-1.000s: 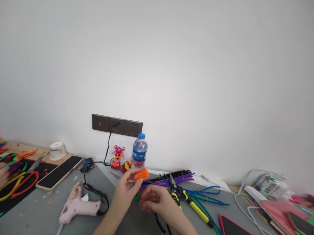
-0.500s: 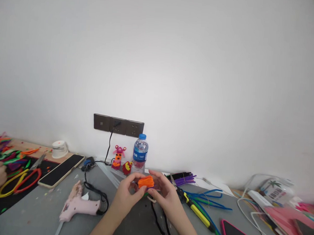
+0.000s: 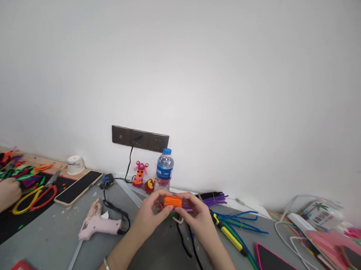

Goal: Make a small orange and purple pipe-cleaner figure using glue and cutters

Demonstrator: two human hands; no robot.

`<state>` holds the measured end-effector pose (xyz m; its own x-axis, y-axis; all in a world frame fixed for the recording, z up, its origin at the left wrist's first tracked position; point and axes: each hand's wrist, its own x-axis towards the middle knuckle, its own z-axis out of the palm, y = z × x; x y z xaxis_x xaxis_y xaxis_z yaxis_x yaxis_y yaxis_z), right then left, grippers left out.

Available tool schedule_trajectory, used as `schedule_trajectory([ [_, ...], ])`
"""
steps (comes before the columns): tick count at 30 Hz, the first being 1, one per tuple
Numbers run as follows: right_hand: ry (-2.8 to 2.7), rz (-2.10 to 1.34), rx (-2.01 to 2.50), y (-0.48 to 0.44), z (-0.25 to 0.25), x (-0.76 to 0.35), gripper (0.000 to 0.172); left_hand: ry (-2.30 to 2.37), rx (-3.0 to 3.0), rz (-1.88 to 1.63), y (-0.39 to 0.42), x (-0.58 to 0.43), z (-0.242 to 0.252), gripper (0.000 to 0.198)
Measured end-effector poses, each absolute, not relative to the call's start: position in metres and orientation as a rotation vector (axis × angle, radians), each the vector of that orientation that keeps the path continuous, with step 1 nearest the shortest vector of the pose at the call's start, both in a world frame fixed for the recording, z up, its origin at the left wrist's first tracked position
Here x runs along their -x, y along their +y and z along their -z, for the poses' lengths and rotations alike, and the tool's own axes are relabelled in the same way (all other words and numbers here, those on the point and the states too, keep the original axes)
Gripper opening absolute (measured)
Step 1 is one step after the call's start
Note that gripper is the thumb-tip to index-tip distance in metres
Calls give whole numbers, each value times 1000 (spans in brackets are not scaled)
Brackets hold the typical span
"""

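Between both hands is a small orange block of fuzzy rows that look like pipe cleaners. My left hand pinches its left end with thumb and fingers. At the other end, my right hand grips it the same way, fingers curled over the top. Just below the block, a pale loop and a bit of green show; how they join it is hidden. Two black strands lie on the grey table under my right hand. A water bottle stands right behind my hands.
A pink glue gun lies left, its cord trailing behind. Beyond it are a phone, scissors and a co-worker's hand. Two small pipe-cleaner figures stand by the wall. Yellow-handled pliers and a pink-edged phone lie right.
The orange block has turned from tilted to nearly level, and both hands still hold it. The view has shifted slightly, bringing a red object into the lower left. The co-worker's hand shows more fully.
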<state>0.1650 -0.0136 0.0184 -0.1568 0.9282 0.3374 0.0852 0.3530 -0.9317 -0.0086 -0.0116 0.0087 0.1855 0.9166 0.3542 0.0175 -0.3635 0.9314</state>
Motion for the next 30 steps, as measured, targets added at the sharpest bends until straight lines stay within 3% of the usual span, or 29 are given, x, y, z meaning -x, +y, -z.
schedule_trajectory([
  [14, -1656, -744, 992, -15, -19, -156, 15, 914, -1574, -1328, -8, 11, -9, 20],
  [30, -1629, -698, 964, -16, -17, -153, 6, 913, -1588, -1310, -8, 12, -9, 20],
])
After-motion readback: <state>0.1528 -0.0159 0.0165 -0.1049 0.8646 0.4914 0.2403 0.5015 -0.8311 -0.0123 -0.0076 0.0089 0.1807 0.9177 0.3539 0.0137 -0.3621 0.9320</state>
